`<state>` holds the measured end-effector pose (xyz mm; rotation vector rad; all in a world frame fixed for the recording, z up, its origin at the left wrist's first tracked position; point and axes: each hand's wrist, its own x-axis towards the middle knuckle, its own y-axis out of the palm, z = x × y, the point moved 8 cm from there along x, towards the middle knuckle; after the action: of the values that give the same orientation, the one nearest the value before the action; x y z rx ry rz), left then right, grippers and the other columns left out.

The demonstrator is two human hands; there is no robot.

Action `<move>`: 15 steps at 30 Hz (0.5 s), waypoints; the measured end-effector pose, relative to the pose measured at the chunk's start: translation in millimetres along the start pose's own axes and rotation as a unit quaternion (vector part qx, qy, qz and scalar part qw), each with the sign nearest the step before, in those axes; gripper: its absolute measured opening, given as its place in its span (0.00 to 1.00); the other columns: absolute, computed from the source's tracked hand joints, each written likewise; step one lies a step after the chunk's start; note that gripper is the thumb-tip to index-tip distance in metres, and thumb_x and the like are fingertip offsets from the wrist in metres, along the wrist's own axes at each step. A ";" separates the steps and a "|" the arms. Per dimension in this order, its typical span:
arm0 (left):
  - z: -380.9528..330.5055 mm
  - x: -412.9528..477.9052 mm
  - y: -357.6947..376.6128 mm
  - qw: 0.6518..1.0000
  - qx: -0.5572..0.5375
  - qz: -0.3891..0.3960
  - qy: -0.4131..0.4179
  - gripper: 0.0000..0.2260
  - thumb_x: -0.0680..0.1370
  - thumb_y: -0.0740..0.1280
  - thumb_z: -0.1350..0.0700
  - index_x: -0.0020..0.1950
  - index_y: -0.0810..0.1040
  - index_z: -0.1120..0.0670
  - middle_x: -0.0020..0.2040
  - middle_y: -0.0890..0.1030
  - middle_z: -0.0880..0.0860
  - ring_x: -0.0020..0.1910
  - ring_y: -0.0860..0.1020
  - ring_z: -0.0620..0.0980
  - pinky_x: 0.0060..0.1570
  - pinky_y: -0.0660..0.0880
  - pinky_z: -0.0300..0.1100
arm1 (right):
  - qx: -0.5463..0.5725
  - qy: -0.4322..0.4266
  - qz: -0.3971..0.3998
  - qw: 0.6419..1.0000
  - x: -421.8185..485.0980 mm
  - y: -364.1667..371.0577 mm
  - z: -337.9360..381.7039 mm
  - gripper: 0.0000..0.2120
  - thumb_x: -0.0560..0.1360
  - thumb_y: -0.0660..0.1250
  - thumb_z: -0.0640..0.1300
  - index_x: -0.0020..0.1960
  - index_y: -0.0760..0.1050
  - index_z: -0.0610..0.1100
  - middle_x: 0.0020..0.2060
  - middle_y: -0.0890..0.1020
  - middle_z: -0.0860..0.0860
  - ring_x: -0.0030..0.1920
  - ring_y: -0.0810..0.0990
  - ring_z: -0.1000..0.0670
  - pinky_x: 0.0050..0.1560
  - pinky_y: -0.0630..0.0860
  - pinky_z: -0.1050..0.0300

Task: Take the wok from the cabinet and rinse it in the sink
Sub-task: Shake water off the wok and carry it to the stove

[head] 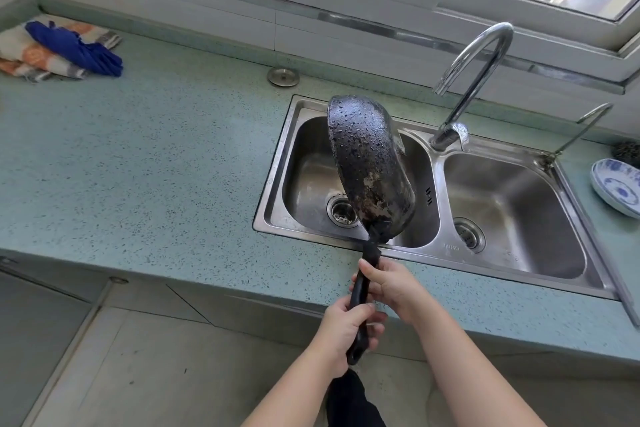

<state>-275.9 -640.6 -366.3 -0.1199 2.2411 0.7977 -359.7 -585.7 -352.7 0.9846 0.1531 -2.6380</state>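
- Left hand (346,329): wrapped round the near end of the handle (360,291), fingers curled tight.
- Right hand (391,284): gripping the same handle just farther along, thumb laid toward the bowl.
- Wok (370,166): long axis near to far, handle end nearest, bowl pointing away; tipped on edge, blackened underside turned left and beaded with water, open side facing right toward the faucet (474,80); held in the air above the left basin.
- Sink (436,163): steel, two basins; left basin with drain strainer (341,213) partly behind the wok; right basin with its own drain (467,234).
- Countertop (138,156): speckled green.
- Blue-and-white dishes (616,187): stacked at the right edge.
- Folded cloth (31,59) under a blue glove (79,48): far left.
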 end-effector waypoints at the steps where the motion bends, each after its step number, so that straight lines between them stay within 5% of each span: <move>1: 0.1 -0.7 -0.2 1.000 -0.001 0.000 0.000 0.04 0.78 0.63 0.62 0.46 0.74 0.54 0.31 0.82 0.52 0.25 0.77 0.45 0.25 0.69 0.36 | 0.000 0.002 0.000 1.000 -0.2 0.3 -0.5 0.05 0.78 0.62 0.40 0.43 0.70 0.41 0.37 0.79 0.44 0.32 0.82 0.49 0.30 0.78 0.61; 15: 1.5 -0.5 -3.7 1.000 0.003 0.001 0.007 0.04 0.78 0.63 0.61 0.47 0.75 0.54 0.33 0.82 0.53 0.26 0.78 0.44 0.25 0.71 0.36 | 0.019 -0.004 -0.004 1.000 0.8 1.5 -2.7 0.05 0.77 0.63 0.40 0.43 0.71 0.41 0.36 0.79 0.44 0.35 0.81 0.47 0.36 0.77 0.56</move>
<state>-273.4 -642.7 -368.6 -0.1212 2.2566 0.7937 -358.1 -586.7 -355.3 0.9884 0.1061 -2.6600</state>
